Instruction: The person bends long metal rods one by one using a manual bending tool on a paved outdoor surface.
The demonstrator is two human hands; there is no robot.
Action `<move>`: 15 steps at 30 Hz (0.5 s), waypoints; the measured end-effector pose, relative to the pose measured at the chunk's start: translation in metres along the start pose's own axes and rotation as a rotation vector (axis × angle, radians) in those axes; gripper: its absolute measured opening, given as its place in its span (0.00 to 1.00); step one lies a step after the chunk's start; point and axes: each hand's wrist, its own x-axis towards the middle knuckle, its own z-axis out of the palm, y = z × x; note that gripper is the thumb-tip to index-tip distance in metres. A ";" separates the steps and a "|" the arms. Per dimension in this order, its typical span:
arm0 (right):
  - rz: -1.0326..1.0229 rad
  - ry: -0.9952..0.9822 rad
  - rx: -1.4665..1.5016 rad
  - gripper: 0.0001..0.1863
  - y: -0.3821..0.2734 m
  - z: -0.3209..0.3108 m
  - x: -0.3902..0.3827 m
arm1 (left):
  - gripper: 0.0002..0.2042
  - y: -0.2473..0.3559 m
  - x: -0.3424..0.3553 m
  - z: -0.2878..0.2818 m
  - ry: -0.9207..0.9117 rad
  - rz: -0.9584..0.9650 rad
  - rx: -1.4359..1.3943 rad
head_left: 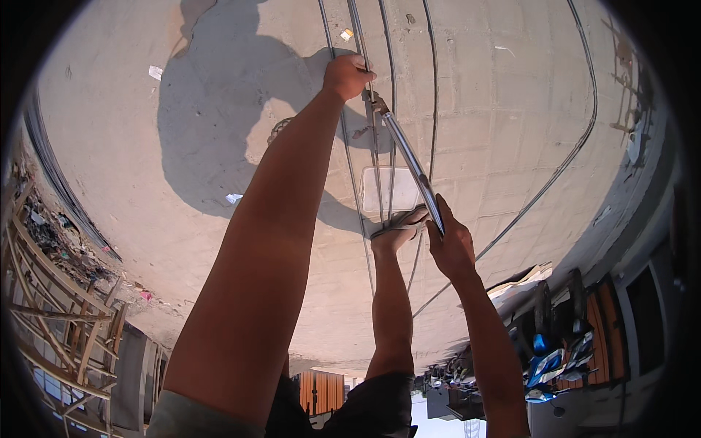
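Observation:
My left hand (345, 77) is closed around one or two of the long thin metal rods (353, 25) lying lengthwise on the pale concrete ground. Just below it, the head (379, 104) of a long steel-handled tool (405, 153) sits on the rods. Low on that handle, my right hand (449, 244) has its fingers wrapped round the dark grip. My sandaled foot (398, 228) presses on the rods beside a square pale plate (382, 188) under them.
More rods (584, 120) curve across the right. Wooden scaffolding or racks (87, 321) and rubble (44, 219) line the left edge. Parked motorbikes (548, 365) stand at lower right. Small paper scraps (155, 71) lie on the concrete, where my shadow falls.

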 end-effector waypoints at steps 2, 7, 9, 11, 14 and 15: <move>0.069 -0.065 0.109 0.30 -0.017 -0.020 0.001 | 0.15 0.000 0.005 0.002 0.015 0.039 0.045; 0.175 -0.114 0.117 0.30 -0.078 -0.046 0.007 | 0.13 -0.004 0.002 -0.007 -0.027 -0.031 0.039; 0.136 -0.047 0.066 0.30 -0.086 -0.048 0.008 | 0.13 0.002 -0.002 -0.006 -0.047 -0.066 0.015; 0.130 -0.027 0.047 0.30 -0.087 -0.044 0.007 | 0.14 0.006 -0.003 -0.006 -0.055 -0.064 0.061; 0.131 0.022 0.099 0.29 -0.086 -0.024 0.000 | 0.14 0.005 -0.003 -0.008 -0.036 -0.008 0.063; 0.121 0.041 0.112 0.29 -0.086 -0.021 -0.001 | 0.14 0.004 -0.003 -0.009 -0.027 0.017 0.050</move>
